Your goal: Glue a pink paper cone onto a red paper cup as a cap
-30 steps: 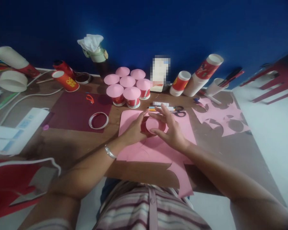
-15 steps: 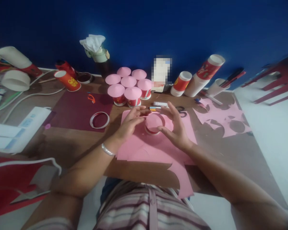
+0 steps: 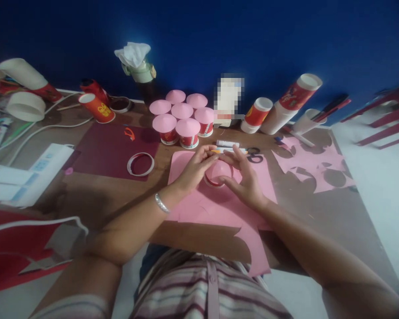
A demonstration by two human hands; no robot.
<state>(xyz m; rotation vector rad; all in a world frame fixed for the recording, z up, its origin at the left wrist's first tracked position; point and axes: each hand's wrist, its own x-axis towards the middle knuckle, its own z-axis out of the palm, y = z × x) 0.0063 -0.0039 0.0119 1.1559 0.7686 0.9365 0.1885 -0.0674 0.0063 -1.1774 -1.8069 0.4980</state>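
Note:
A red paper cup with a pink paper top (image 3: 217, 173) stands on a pink paper sheet (image 3: 202, 208) in the middle of the table. My left hand (image 3: 194, 168) curls round its left side, fingers over the rim. My right hand (image 3: 244, 177) cups its right side, fingertips touching the pink top. Just behind them lie a glue stick (image 3: 225, 143), markers and scissors (image 3: 254, 156). Several finished cups with pink cone tops (image 3: 182, 116) stand in a cluster further back.
A tape ring (image 3: 140, 164) lies on a dark red sheet (image 3: 103, 155) at the left. Cut pink scraps (image 3: 314, 165) lie at the right. Stacked red cups (image 3: 295, 99), a tissue holder (image 3: 138, 66), white boxes (image 3: 26, 175) and cables line the back and left.
Both hands have closed in tighter on the cup, the left fingers now reaching over its rim. The view has shifted slightly.

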